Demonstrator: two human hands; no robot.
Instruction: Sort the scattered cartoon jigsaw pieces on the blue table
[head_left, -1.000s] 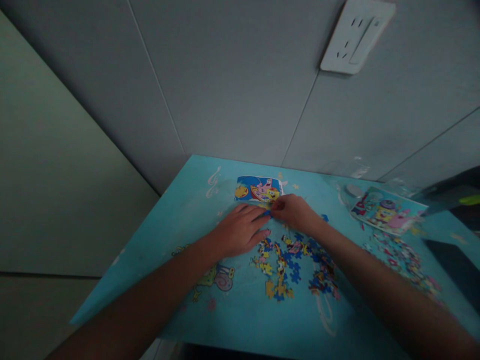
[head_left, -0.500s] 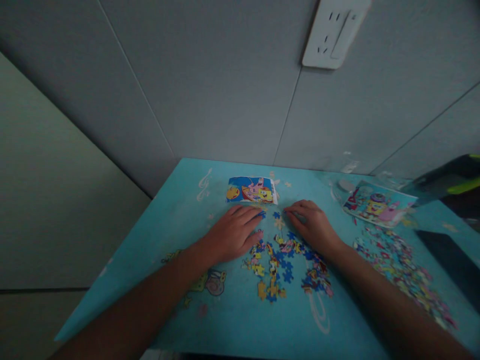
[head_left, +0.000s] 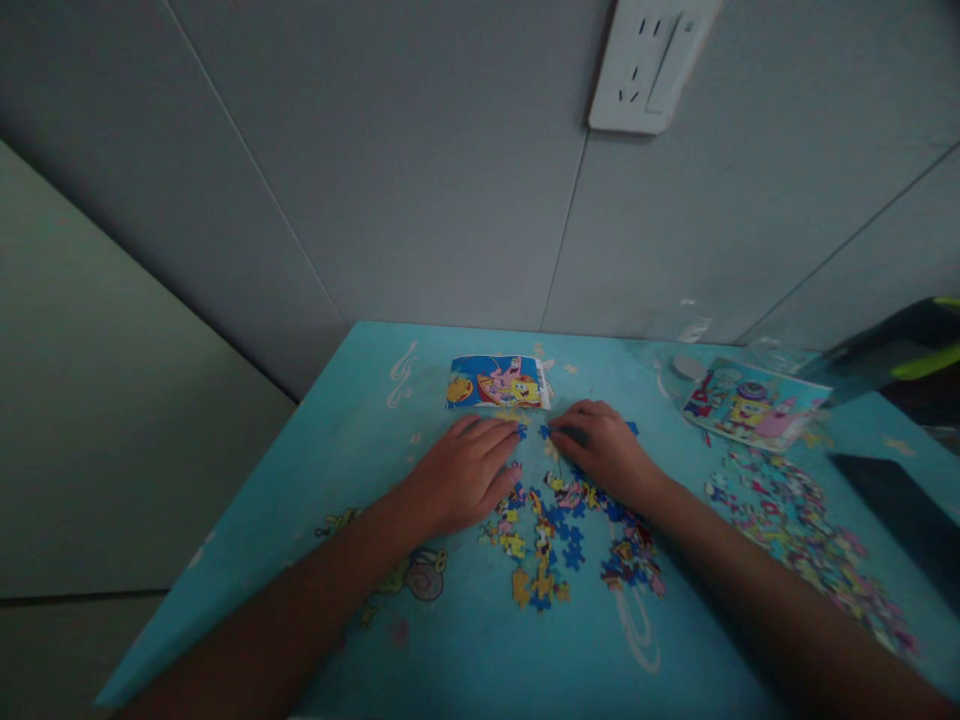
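Note:
A heap of small loose jigsaw pieces (head_left: 559, 535), blue, yellow and pink, lies on a turquoise cartoon-printed table (head_left: 465, 640). My left hand (head_left: 465, 470) rests flat on the table at the heap's left edge, fingers stretched toward a small cartoon picture card (head_left: 496, 382). My right hand (head_left: 604, 445) lies just right of it with the fingers curled down onto blue pieces near the card. Whether it grips one is hidden. A few blue pieces sit between the two hands.
A second heap of pieces (head_left: 802, 530) spreads at the right, behind it another cartoon picture (head_left: 754, 410) and clear plastic. A dark object (head_left: 900, 510) lies at the right edge. A grey wall with a white socket (head_left: 649, 60) rises directly behind the table.
My right hand left the card's lower edge, swung right over the pieces, then came back left toward the left hand. The left hand stayed flat. The camera shifted slightly.

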